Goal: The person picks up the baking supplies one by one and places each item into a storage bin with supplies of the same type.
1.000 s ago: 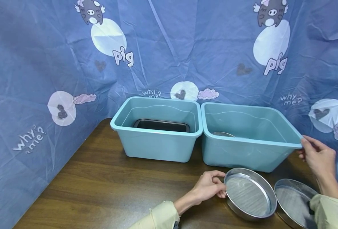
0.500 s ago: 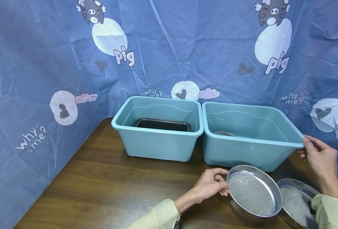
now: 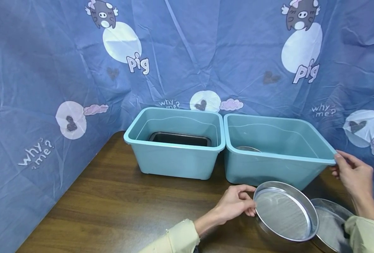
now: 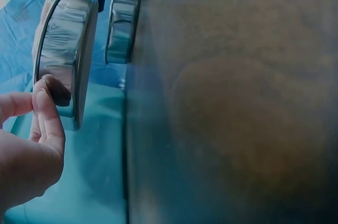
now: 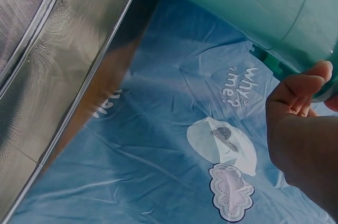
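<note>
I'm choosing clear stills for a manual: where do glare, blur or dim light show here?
Head: bright, with a soft sheen on the table; left wrist: dim, the wood grain blurred, shiny reflections on the pinched sieve; right wrist: dim too, rippled patterns on a sieve's metal wall, though print on the curtain reads clearly.

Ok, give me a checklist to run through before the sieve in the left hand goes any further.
1. Left hand secure on the held sieve: ok, fingers pinch its edge.
2. Held sieve clear of the table: ok, the left wrist view shows a gap.
3. Right hand on the right bin: ok, gripping its corner.
4. Held sieve over that bin's opening: not ok, it is in front of the bin.
5. Bin floor free: cannot tell; a metal rim shows inside, the rest is hidden.
</note>
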